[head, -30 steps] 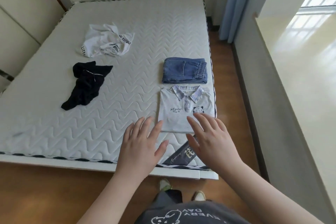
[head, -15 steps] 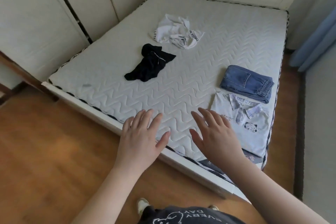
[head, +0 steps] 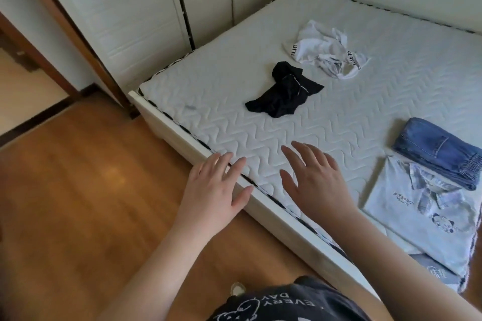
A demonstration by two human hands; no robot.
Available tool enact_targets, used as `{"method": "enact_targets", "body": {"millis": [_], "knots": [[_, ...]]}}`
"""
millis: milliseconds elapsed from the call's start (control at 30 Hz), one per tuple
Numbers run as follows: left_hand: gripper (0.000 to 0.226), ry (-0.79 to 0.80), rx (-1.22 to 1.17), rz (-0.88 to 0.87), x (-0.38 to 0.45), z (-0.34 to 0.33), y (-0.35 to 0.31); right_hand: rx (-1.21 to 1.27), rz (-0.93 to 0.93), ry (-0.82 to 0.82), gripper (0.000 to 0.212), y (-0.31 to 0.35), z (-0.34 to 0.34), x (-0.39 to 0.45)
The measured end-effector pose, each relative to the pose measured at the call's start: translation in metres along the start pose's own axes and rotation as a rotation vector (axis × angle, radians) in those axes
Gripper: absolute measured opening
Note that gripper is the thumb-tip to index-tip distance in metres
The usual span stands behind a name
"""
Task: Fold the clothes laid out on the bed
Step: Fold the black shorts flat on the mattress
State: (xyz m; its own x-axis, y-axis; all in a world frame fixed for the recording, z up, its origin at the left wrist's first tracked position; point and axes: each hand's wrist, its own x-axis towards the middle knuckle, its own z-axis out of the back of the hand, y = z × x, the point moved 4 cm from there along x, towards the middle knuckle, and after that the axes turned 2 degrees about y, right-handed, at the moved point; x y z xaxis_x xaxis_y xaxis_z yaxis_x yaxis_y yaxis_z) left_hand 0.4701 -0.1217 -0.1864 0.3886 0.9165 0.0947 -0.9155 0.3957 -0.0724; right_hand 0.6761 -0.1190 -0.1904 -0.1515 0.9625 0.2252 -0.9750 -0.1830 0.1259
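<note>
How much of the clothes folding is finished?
About half. The jeans and the collared shirt lie folded near the bed's edge. Nothing is in hand: the left hand and right hand are open and hold nothing. The black garment and the white garment lie crumpled, unfolded.

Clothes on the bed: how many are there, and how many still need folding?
4. Folded: jeans and the polo shirt at the bed's right edge. Crumpled: a black garment mid-bed and a white garment beyond it. None looks hidden.
</note>
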Motion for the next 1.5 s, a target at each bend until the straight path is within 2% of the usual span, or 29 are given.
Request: {"method": "enact_targets", "body": {"millis": [233, 500, 700, 833, 933, 1267, 1500], "knots": [[0.052, 0.005, -0.001, 0.005, 0.046, -0.014, 0.046, -0.005, 0.005, 0.052, 0.05, 0.009, -0.03, 0.056], [0.058, 0.102, 0.044, -0.061, 0.159, -0.039, 0.08, 0.013, -0.11, 0.092, 0.052, -0.034, -0.069, 0.152], [0.059, 0.135, 0.075, -0.059, 0.23, -0.045, 0.109, 0.027, -0.128, 0.136, 0.049, -0.059, -0.08, 0.226], [0.059, 0.157, 0.062, -0.075, 0.268, -0.053, 0.124, 0.039, -0.177, 0.17, 0.058, -0.07, -0.089, 0.256], [0.059, 0.164, 0.049, -0.105, 0.306, -0.06, 0.139, 0.048, -0.231, 0.2, 0.056, -0.078, -0.099, 0.278], [0.051, 0.205, -0.014, -0.401, 0.443, -0.12, 0.181, -0.029, -0.51, 0.22, 0.056, -0.093, -0.134, 0.344], [0.051, 0.146, 0.002, -0.585, 0.535, -0.146, 0.221, 0.02, -0.681, 0.295, 0.058, -0.096, -0.167, 0.389]]}}
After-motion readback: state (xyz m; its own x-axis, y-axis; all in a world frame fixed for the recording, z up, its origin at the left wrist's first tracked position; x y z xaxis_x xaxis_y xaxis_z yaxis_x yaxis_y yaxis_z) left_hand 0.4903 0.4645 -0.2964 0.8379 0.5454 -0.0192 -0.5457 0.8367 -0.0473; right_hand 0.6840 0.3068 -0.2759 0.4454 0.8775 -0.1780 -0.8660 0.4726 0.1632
